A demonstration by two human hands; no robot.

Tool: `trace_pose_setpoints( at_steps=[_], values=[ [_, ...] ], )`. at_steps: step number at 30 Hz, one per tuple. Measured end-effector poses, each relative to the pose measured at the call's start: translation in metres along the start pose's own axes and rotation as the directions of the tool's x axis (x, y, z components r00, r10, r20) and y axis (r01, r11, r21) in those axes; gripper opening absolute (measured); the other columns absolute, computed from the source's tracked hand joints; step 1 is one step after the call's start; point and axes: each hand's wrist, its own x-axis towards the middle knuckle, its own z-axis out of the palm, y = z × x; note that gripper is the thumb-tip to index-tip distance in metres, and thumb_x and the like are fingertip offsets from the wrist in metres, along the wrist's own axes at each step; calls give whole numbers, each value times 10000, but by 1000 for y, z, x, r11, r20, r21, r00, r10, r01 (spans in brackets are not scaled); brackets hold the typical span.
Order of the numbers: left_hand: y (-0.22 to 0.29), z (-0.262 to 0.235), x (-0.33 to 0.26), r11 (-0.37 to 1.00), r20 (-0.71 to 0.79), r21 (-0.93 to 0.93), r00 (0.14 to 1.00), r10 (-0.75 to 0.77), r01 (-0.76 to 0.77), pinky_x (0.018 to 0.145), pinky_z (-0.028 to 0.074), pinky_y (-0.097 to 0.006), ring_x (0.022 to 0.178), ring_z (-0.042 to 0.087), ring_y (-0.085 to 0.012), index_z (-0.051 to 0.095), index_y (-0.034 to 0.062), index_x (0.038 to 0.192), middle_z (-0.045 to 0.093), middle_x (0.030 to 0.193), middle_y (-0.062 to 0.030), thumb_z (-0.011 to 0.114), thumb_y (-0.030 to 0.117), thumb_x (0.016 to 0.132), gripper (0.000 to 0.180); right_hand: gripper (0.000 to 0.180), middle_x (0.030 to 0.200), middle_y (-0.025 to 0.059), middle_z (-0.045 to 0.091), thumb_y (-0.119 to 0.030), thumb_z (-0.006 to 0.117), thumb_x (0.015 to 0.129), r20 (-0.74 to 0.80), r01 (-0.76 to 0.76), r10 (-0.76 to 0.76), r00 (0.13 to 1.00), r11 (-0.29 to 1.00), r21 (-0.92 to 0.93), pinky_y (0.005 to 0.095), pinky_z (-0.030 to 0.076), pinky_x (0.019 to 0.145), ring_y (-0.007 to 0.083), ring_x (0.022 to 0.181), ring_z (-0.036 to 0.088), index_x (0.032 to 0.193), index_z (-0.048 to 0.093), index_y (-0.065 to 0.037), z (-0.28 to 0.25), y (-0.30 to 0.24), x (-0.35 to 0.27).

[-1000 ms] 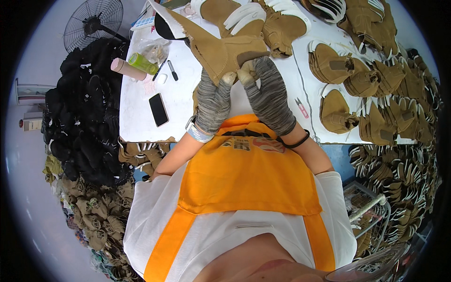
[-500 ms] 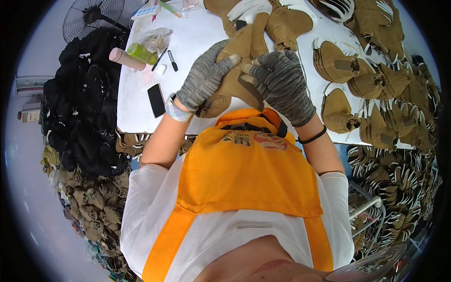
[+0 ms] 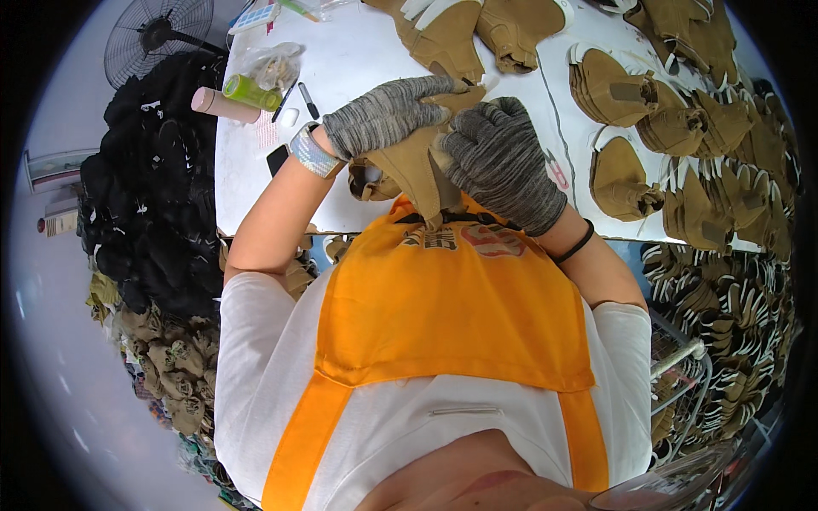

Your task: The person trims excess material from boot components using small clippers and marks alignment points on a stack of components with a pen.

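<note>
Both gloved hands, left hand point(image 3: 388, 115) and right hand point(image 3: 498, 162), clamped on tan shoe upper point(image 3: 417, 170); more uppers point(image 3: 626, 175), pens point(image 3: 308, 100) on white table point(image 3: 256, 162); fan point(image 3: 158, 34) beyond.

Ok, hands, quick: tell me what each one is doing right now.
Left hand: closed on the tan shoe upper, gripping from above.
Right hand: closed on the same upper, held against the orange apron.

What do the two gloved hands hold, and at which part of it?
Both hold one tan shoe upper. The left hand covers its top edge; the right hand grips its right side. The exact finger placement is hidden.
</note>
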Motion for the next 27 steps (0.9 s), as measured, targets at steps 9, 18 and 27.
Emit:
trace_pose_setpoints(
  at_steps=[9,18,27],
  values=[
    [3,3,-2,989,55,-112,994,-93,99,963,458,-298,1100,576,-164,488,40,1341,608,1225,-94,580,201,932,449,286,954,105,611,-174,781,693,-135,-367,412,901,891,268,420,463,851,291,938,578,932,668,-63,17,15,-25],
    [-5,5,0,939,120,-333,992,-48,86,978,447,-294,1112,563,-159,492,29,1337,601,1235,-98,586,241,919,479,221,940,59,613,-224,689,757,1,-82,83,997,993,81,425,423,881,236,917,573,959,695,-136,9,11,-18],
    [-12,2,3,939,141,-323,987,-72,115,985,440,-295,1110,561,-162,495,12,1329,595,1240,-107,560,248,934,464,304,959,97,611,-275,714,725,30,-227,225,974,958,176,444,428,897,269,933,580,942,651,-72,13,1,-8]
  ],
)
